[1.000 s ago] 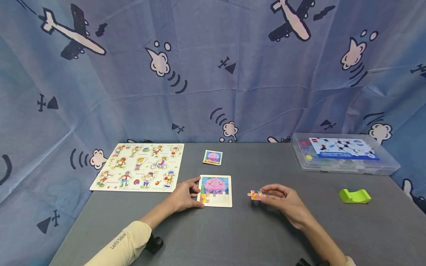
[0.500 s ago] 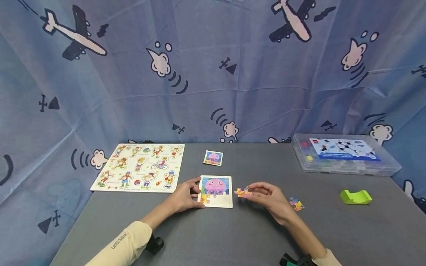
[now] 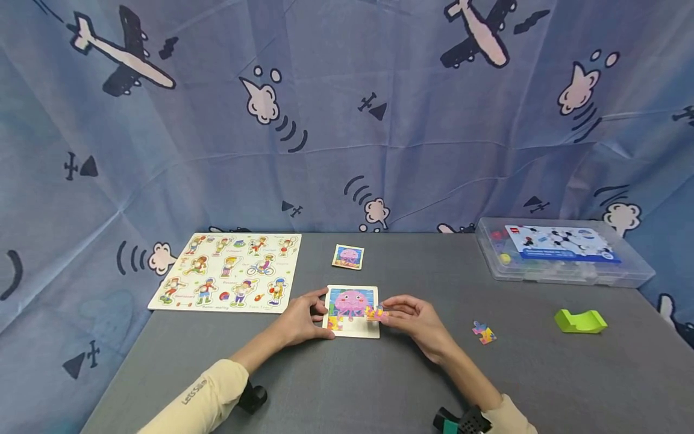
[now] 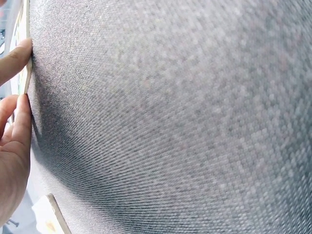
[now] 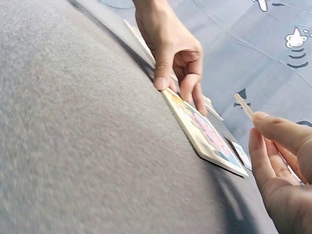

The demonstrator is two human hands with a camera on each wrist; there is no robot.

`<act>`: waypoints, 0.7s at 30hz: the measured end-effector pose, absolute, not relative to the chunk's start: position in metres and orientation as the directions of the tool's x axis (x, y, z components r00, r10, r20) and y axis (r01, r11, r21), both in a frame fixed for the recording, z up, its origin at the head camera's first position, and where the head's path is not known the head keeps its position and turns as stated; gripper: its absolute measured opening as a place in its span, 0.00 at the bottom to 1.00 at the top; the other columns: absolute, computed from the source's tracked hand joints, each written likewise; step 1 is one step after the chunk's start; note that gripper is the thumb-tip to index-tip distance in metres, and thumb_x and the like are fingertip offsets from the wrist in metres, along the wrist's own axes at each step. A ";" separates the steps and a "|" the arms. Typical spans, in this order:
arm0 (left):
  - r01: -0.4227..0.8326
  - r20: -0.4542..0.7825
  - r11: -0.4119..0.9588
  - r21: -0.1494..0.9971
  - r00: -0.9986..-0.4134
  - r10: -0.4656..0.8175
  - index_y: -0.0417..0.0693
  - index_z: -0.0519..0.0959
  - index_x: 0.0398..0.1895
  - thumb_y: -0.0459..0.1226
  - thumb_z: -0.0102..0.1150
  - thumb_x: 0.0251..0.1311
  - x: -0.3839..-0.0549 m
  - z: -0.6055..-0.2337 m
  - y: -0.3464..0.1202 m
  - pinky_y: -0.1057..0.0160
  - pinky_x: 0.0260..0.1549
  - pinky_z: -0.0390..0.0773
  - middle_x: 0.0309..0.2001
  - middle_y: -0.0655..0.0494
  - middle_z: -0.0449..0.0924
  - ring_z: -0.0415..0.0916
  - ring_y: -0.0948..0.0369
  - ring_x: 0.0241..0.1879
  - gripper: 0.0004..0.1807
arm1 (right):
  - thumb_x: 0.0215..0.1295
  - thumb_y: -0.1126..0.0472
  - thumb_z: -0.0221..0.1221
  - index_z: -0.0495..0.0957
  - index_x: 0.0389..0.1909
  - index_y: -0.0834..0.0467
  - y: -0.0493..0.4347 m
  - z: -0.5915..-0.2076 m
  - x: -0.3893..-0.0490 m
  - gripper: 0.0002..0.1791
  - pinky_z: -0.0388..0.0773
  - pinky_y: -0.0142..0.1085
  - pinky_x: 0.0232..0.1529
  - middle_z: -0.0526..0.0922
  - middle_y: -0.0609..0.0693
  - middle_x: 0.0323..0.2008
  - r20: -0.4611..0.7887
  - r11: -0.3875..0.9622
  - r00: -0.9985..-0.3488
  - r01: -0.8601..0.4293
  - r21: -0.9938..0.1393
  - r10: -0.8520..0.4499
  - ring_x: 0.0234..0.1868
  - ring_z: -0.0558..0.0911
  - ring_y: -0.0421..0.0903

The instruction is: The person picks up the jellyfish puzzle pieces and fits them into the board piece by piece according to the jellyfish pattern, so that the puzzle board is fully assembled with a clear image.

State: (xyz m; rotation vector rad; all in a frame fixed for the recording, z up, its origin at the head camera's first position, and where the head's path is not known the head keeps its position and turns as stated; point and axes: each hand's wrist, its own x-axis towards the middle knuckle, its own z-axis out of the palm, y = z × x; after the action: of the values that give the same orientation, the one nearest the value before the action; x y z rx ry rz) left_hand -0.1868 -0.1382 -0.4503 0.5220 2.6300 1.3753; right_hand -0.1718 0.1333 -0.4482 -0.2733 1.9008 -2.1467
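Note:
A square jigsaw tray [image 3: 360,330] with a pink octopus picture lies on the grey table. Its lower right part shows bare pale backing. My left hand [image 3: 298,322] holds the tray by its left side, thumb at the lower corner and fingers along the edge. Between thumb and fingers, my right hand [image 3: 416,323] pinches a pink and yellow jigsaw piece [image 3: 374,313] over the tray's right edge. In the right wrist view that piece [image 5: 243,106] appears edge-on, raised above the tray [image 5: 195,139]. Another jigsaw piece [image 3: 484,332], blue, pink and yellow, lies on the table to the right.
Behind the tray lies a small octopus picture card [image 3: 348,257]. A large board with children's figures [image 3: 225,271] is at the left. At the right are a clear plastic case [image 3: 564,250] and a green curved block [image 3: 580,321]. A patterned curtain [image 3: 325,120] hangs behind.
My right hand has carried its jigsaw piece leftward to over the tray's right edge, revealing the loose piece on the table. The left hand keeps its hold on the tray.

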 end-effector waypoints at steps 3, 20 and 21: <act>0.239 0.043 0.526 0.816 -0.933 0.358 0.37 0.75 0.28 0.29 0.79 0.35 -0.187 -0.451 -0.138 0.71 0.42 0.81 0.67 0.39 0.64 0.76 0.49 0.52 0.19 | 0.56 0.75 0.64 0.69 0.51 0.79 0.126 -0.451 -0.173 0.23 0.82 0.32 0.45 0.81 0.56 0.44 -0.019 -0.117 -0.942 0.061 -0.991 -0.334 0.43 0.82 0.41; 0.232 0.027 0.535 0.812 -0.931 0.363 0.38 0.74 0.28 0.30 0.79 0.37 -0.187 -0.450 -0.139 0.70 0.43 0.81 0.68 0.40 0.63 0.76 0.49 0.52 0.20 | 0.54 0.74 0.66 0.75 0.45 0.75 0.089 -0.456 -0.166 0.18 0.79 0.24 0.32 0.82 0.64 0.41 0.033 0.025 -0.963 -0.041 -0.999 -0.269 0.34 0.81 0.37; 0.234 0.028 0.535 0.812 -0.931 0.365 0.38 0.74 0.28 0.30 0.79 0.37 -0.187 -0.450 -0.139 0.70 0.43 0.81 0.68 0.40 0.63 0.76 0.49 0.52 0.20 | 0.54 0.74 0.66 0.76 0.45 0.74 0.088 -0.457 -0.166 0.17 0.79 0.24 0.31 0.82 0.65 0.41 0.045 0.045 -0.964 -0.059 -0.997 -0.262 0.33 0.82 0.38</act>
State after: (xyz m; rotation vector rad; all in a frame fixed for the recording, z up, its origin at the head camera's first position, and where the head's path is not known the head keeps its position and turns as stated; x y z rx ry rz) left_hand -0.1869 -0.1388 -0.4497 0.5152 2.6232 1.3541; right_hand -0.1656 0.0882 -0.4569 -0.3344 2.1576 -2.0469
